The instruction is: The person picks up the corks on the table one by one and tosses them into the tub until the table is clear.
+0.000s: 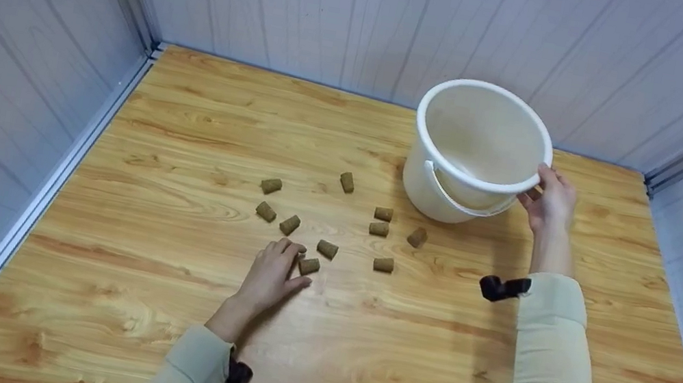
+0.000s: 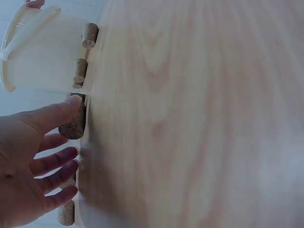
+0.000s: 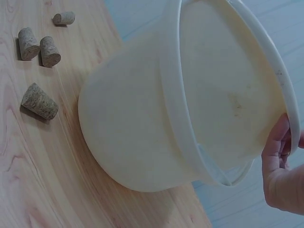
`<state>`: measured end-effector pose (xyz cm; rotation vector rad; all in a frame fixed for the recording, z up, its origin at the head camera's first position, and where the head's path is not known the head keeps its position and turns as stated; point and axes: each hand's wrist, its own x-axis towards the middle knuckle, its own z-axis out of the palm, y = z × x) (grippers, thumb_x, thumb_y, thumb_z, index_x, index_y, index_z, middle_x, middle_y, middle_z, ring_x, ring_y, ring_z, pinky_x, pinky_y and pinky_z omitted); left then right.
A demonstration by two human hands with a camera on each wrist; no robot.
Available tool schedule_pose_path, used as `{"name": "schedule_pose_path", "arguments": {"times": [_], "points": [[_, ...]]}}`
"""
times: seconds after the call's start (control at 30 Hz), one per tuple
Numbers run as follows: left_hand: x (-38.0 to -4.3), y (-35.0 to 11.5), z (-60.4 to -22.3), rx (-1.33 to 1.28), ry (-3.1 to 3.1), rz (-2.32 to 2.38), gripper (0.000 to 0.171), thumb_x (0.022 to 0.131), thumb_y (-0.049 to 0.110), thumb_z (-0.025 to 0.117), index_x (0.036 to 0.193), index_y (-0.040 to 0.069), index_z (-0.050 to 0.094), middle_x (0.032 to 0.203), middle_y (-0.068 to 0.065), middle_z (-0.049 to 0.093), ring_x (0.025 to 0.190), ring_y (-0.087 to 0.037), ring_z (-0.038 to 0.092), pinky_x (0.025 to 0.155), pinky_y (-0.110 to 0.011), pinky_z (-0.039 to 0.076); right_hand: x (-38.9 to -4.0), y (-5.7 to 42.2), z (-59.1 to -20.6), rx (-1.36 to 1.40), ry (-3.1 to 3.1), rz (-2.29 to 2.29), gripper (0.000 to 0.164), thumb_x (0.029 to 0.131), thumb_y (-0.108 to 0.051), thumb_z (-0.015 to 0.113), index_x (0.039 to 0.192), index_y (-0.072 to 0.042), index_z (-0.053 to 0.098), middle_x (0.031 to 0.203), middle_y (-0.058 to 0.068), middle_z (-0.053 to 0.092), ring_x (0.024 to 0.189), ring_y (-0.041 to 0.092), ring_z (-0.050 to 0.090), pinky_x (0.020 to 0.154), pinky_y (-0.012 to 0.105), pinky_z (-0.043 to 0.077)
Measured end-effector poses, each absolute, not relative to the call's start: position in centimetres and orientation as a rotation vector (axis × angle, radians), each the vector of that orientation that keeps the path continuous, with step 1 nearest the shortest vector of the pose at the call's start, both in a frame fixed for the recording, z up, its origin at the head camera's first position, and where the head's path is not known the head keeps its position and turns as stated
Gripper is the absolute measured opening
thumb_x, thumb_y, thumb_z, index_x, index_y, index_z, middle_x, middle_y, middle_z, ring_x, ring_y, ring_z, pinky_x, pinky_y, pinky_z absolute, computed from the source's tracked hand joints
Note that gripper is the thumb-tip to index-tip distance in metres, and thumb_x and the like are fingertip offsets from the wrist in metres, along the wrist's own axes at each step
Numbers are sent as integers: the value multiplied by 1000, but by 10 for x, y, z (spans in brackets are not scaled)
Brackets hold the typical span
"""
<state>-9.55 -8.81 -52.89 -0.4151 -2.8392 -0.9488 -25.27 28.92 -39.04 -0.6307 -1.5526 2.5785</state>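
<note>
One cork (image 1: pixel 309 266) lay by spread left hand (image 1: pixel 267 276); right hand (image 1: pixel 553 203) gripped bucket rim (image 1: pixel 481 184), likely steadying it.

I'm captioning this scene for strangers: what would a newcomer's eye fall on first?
Probably the big white plastic bucket at the back right of the yellow-brown wood-grain tabletop, its rim gripped by the right hand. Next come the small brown tapered cork stoppers scattered left and in front of it, with the left hand at the one nearest the wearer.
</note>
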Motion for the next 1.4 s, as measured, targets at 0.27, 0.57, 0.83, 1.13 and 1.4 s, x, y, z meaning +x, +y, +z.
{"name": "schedule_pose_path", "arguments": {"times": [0.27, 0.57, 0.83, 1.13, 1.4], "points": [[-97, -84, -527, -329, -2885, -971, 34, 72, 23, 73, 93, 3, 56, 93, -10, 50, 85, -29, 46, 74, -43, 36, -252, 290, -389, -636, -1500, 2615, 14, 86, -9, 55, 92, -2, 45, 83, 9, 52, 63, 20, 60, 54, 28, 50], [-97, -82, -528, -306, -2876, -971, 30, 72, 22, 73, 89, 3, 57, 92, -9, 48, 82, -28, 44, 71, -42, 34, -252, 293, -391, -664, -1477, 2627, 15, 86, -10, 57, 95, -3, 47, 86, 10, 52, 63, 20, 60, 54, 28, 49], [-96, -81, -527, -266, -2882, -961, 23, 74, 21, 72, 86, 4, 60, 92, -9, 50, 84, -27, 45, 70, -41, 35, -252, 291, -390, -620, -1491, 2621, 15, 87, -9, 55, 95, -3, 44, 85, 10, 52, 62, 20, 60, 55, 28, 50], [-96, -82, -528, -236, -2870, -968, 20, 74, 19, 71, 83, 3, 62, 90, -9, 50, 85, -28, 46, 71, -41, 36, -254, 292, -392, -663, -1460, 2656, 18, 85, -10, 58, 97, -4, 46, 84, 10, 55, 65, 21, 61, 56, 27, 49], [-96, -82, -526, -236, -2843, -982, 21, 73, 18, 71, 84, 2, 62, 89, -8, 51, 85, -27, 48, 71, -41, 37, -255, 295, -394, -635, -1417, 2709, 16, 87, -11, 56, 98, -2, 48, 79, 9, 56, 61, 20, 59, 55, 27, 48]]}}
